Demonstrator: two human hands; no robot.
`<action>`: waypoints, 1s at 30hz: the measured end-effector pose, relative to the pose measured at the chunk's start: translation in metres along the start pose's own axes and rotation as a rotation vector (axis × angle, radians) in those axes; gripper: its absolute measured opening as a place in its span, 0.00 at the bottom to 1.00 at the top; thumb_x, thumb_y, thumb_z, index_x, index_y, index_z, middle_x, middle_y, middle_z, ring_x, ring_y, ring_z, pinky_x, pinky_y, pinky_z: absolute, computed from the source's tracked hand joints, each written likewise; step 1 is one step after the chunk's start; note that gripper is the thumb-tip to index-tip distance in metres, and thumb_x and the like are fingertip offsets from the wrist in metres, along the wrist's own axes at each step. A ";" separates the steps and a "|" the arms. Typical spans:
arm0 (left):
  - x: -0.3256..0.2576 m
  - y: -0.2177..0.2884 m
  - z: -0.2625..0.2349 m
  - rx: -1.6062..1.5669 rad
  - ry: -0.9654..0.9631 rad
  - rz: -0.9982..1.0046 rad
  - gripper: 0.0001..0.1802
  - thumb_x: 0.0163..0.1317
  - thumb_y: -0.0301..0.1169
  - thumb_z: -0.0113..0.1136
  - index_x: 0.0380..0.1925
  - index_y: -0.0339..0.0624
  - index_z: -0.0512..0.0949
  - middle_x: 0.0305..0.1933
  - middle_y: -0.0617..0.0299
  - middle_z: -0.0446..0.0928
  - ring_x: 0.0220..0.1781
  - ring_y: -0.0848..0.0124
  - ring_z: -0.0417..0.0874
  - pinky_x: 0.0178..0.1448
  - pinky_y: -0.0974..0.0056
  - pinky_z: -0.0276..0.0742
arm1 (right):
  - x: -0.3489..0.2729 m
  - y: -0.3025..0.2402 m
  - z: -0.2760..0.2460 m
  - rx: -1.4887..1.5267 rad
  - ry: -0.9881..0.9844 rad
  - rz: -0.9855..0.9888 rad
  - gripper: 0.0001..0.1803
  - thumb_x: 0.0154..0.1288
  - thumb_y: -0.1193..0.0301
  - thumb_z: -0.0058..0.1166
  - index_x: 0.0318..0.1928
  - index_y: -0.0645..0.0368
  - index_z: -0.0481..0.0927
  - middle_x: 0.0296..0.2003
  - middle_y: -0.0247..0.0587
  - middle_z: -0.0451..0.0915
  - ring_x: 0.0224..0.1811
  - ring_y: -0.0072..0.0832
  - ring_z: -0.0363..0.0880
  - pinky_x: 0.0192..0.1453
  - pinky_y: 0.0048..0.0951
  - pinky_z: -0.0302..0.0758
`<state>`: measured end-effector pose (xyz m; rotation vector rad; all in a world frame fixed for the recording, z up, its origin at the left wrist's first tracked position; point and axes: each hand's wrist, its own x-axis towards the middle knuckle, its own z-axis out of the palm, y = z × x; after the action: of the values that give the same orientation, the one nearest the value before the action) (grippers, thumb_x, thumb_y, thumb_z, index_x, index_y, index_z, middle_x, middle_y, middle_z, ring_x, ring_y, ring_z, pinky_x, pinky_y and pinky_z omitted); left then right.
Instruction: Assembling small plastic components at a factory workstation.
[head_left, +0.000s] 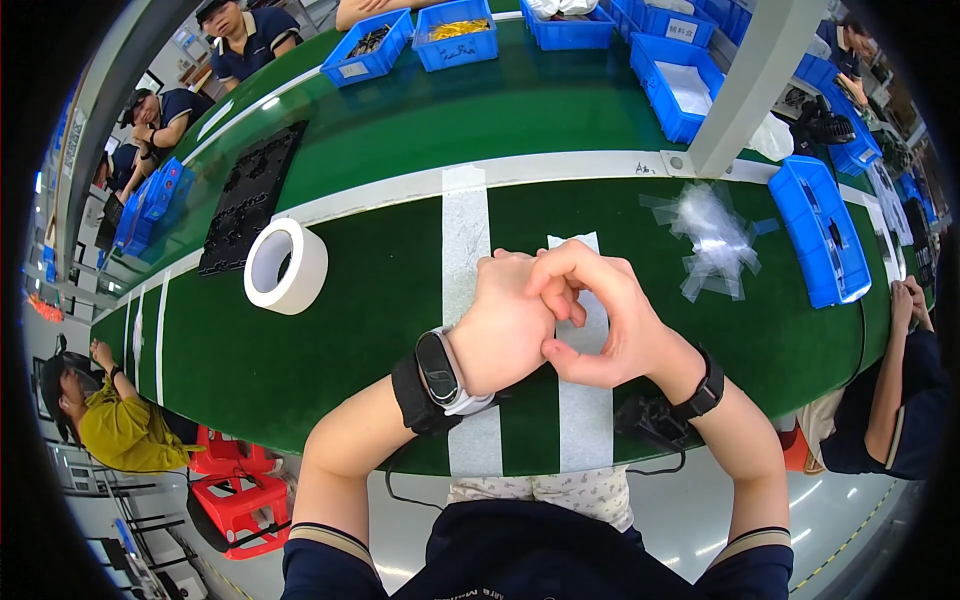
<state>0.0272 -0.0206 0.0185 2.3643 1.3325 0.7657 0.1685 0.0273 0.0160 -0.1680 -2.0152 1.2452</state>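
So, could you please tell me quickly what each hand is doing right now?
Left hand: curled closed, pressed against the right hand; what it holds cannot be told.
Right hand: fingers curled against the left hand; contents cannot be told.

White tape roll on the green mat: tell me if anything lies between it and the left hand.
Nothing visible does: only bare green mat separates the left hand, pressed against the right hand, from the white tape roll.

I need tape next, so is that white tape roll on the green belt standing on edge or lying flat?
Lying flat. The white tape roll rests on its side face on the green belt, its round centre hole facing up.
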 end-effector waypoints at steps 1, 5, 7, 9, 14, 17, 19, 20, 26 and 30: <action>0.000 0.000 0.000 0.013 -0.002 0.009 0.11 0.30 0.25 0.57 0.21 0.41 0.73 0.25 0.61 0.74 0.31 0.65 0.78 0.35 0.66 0.75 | 0.000 0.000 0.001 -0.019 -0.002 0.000 0.19 0.34 0.79 0.48 0.35 0.60 0.69 0.17 0.29 0.62 0.17 0.16 0.57 0.22 0.16 0.57; -0.001 -0.001 0.003 -0.033 0.097 0.053 0.09 0.34 0.23 0.56 0.21 0.42 0.72 0.22 0.64 0.74 0.27 0.69 0.78 0.31 0.68 0.71 | -0.001 0.001 0.002 -0.003 0.028 0.024 0.20 0.34 0.79 0.48 0.35 0.60 0.69 0.17 0.29 0.62 0.17 0.16 0.57 0.22 0.16 0.57; 0.000 0.001 0.005 -0.406 0.063 -0.170 0.08 0.36 0.23 0.56 0.21 0.42 0.72 0.23 0.64 0.75 0.28 0.68 0.78 0.31 0.68 0.72 | -0.001 0.004 0.002 -0.023 0.024 0.034 0.20 0.34 0.79 0.48 0.36 0.60 0.69 0.17 0.29 0.61 0.16 0.16 0.57 0.22 0.16 0.57; 0.001 0.001 0.002 -0.317 0.021 -0.169 0.09 0.33 0.25 0.57 0.20 0.41 0.73 0.24 0.63 0.74 0.29 0.67 0.78 0.32 0.66 0.73 | -0.002 0.005 0.001 -0.016 0.009 0.028 0.20 0.34 0.79 0.49 0.36 0.60 0.68 0.17 0.29 0.61 0.17 0.16 0.57 0.22 0.16 0.57; 0.000 0.002 -0.002 -0.005 -0.012 -0.002 0.10 0.30 0.27 0.58 0.20 0.40 0.74 0.25 0.62 0.73 0.30 0.64 0.77 0.34 0.64 0.74 | 0.000 0.000 0.000 0.001 -0.006 -0.020 0.21 0.34 0.78 0.50 0.37 0.60 0.68 0.17 0.29 0.62 0.17 0.16 0.57 0.22 0.16 0.57; 0.000 0.000 -0.002 0.078 -0.025 0.046 0.10 0.31 0.27 0.58 0.20 0.40 0.74 0.26 0.61 0.74 0.31 0.64 0.77 0.34 0.64 0.73 | 0.001 0.000 0.000 -0.018 0.000 0.005 0.22 0.34 0.78 0.51 0.37 0.60 0.68 0.18 0.29 0.61 0.18 0.15 0.57 0.22 0.16 0.57; 0.001 0.000 -0.001 -0.002 0.062 0.031 0.10 0.34 0.24 0.57 0.22 0.44 0.73 0.23 0.66 0.75 0.28 0.70 0.79 0.31 0.67 0.72 | 0.000 0.001 0.001 0.028 0.028 0.046 0.22 0.34 0.79 0.51 0.38 0.60 0.67 0.18 0.29 0.61 0.18 0.15 0.57 0.22 0.16 0.57; 0.001 -0.001 0.000 -0.002 0.062 0.031 0.10 0.34 0.24 0.57 0.22 0.44 0.73 0.23 0.66 0.75 0.28 0.70 0.79 0.31 0.67 0.72 | 0.000 0.001 0.001 0.028 0.028 0.046 0.22 0.34 0.79 0.51 0.38 0.60 0.67 0.18 0.29 0.61 0.18 0.15 0.57 0.22 0.16 0.57; 0.000 0.000 0.001 -0.031 0.000 -0.036 0.09 0.35 0.23 0.56 0.22 0.44 0.73 0.22 0.67 0.75 0.27 0.70 0.79 0.33 0.67 0.72 | -0.001 0.003 0.000 -0.018 0.004 0.023 0.22 0.35 0.80 0.50 0.39 0.60 0.67 0.18 0.29 0.61 0.17 0.15 0.57 0.22 0.16 0.57; -0.001 0.001 0.001 -0.040 0.072 -0.009 0.09 0.36 0.24 0.56 0.23 0.45 0.73 0.22 0.67 0.75 0.28 0.69 0.79 0.34 0.66 0.71 | -0.001 0.001 0.000 -0.006 0.000 0.002 0.22 0.35 0.79 0.51 0.39 0.60 0.67 0.18 0.29 0.62 0.17 0.15 0.57 0.23 0.16 0.58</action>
<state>0.0283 -0.0215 0.0176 2.3180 1.3425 0.8745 0.1686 0.0273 0.0147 -0.1738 -2.0192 1.2404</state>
